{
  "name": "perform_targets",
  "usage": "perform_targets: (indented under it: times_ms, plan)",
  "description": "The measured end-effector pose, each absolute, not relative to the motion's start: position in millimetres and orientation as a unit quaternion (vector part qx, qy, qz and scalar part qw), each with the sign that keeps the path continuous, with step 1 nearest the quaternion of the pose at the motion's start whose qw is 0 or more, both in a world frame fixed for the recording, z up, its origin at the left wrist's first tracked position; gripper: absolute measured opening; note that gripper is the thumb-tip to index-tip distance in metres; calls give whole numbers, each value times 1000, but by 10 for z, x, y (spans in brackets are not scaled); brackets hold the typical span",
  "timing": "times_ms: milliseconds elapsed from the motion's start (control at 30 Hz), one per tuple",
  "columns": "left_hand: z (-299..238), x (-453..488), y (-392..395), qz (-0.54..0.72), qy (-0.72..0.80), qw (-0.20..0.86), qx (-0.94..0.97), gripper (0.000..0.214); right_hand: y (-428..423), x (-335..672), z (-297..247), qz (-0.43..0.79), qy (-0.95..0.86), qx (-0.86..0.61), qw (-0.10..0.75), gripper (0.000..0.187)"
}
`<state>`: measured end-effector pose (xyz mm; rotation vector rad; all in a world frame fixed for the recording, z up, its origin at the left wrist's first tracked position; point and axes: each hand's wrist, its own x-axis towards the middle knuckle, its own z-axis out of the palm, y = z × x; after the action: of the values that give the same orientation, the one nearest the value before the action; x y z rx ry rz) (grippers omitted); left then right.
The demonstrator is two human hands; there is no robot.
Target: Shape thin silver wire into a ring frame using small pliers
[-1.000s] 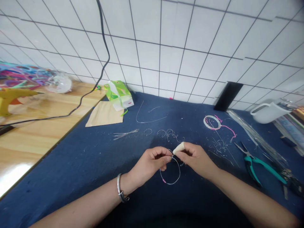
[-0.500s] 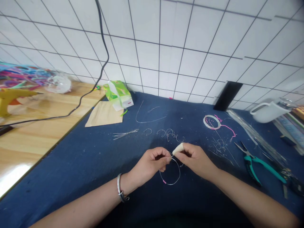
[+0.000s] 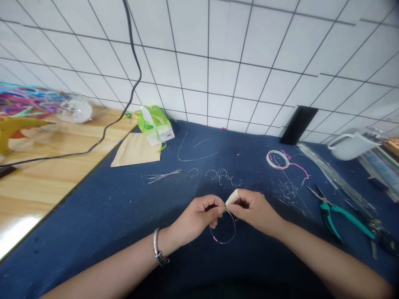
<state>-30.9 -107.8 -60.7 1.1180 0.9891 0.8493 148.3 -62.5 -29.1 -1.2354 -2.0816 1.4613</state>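
A thin silver wire ring [image 3: 234, 232] with a pink wrapped bit at its lower left hangs below my fingertips. My left hand [image 3: 199, 216] pinches the top of the ring between thumb and forefinger. Close against it, my right hand [image 3: 254, 209] pinches a wire end at the same spot; its forefinger wears a pale finger cover [image 3: 232, 197]. The fingertips hide just how the wire ends meet. Beyond the hands lie several curled wire pieces [image 3: 225, 175] and a bundle of straight wires [image 3: 164, 176].
At right are teal-handled pliers [image 3: 346, 218], wire scraps [image 3: 288, 191], a round dish [image 3: 277, 160] with pink thread, and a white mug [image 3: 347, 147]. At back left, a green tissue pack [image 3: 156, 122] sits by a beige cloth [image 3: 137, 151]. A yellow glue gun [image 3: 15, 128] lies on the wooden surface.
My right hand has shifted slightly left, its fingertips closer to those of my left hand. The wire ring has turned a little. Both hands keep their pinch.
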Motion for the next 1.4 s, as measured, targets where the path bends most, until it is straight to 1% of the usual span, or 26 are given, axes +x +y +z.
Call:
perform_targets:
  times_ms: [200,367,433,533,600,700,733,833,867,967,1133,1267,1333,1400]
  plan:
    - [-627,-313,-1076,357,420,672,494,16,-645,1481,-324,478,-754,-419,164,9]
    - [-622,-305,-1089,348,407,692,485,17,-653,1483,-321,413,-799,-395,187,8]
    - [-614,-297,-1090,348,403,698,479,18,-624,1500,-290,430,-795,-392,171,12]
    - [-609,-289,-1083,360,405,696,471,17,-538,1564,-240,453,-790,-389,137,23]
    - [-611,-293,-1074,368,413,688,470,16,-482,1641,-239,397,-814,-400,138,25]
    - [-615,-306,-1065,377,421,677,472,16,-471,1815,-319,244,-872,-403,135,20]
    - [-616,-310,-1063,379,421,676,472,16,-493,1884,-364,191,-892,-390,123,22]
    - [-618,-313,-1065,378,425,675,471,17,-617,2081,-504,79,-923,-373,59,45]
    - [-618,-310,-1068,376,426,674,473,18,-663,2131,-540,54,-924,-377,46,48]
    - [-618,-295,-1080,380,423,669,478,19,-763,2199,-596,20,-925,-379,21,43]
    - [-594,-278,-1113,408,397,663,485,16,-763,2142,-624,-6,-929,-371,16,37]
    - [-565,-277,-1132,417,377,674,479,15,-704,2124,-726,-38,-921,-385,49,19]
    - [-561,-273,-1138,422,371,685,464,15,-679,2134,-758,-42,-918,-388,72,15]
    - [-563,-265,-1143,430,368,699,437,15,-672,2138,-742,-15,-913,-397,93,15]
